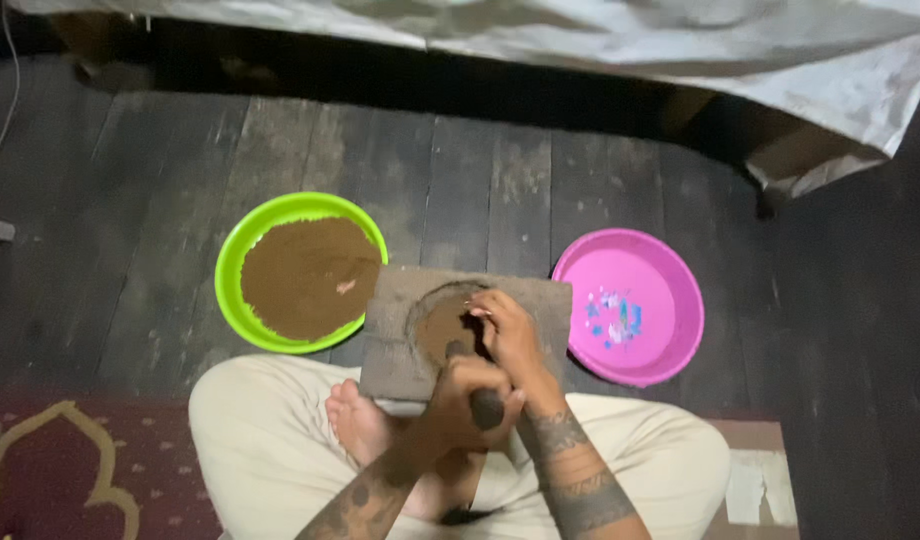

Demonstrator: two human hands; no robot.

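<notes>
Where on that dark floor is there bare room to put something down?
Bare floor planks lie left of the green bowl, between it and the pink bowl beyond the stone slab, and right of the pink bowl. It is crowded at the slab, where the left hand grips a dark pestle and the right hand rests.

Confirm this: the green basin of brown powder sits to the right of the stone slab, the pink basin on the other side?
Not quite. The head view shows the green basin of brown powder left of the stone slab; the pink basin sits on the right.
</notes>
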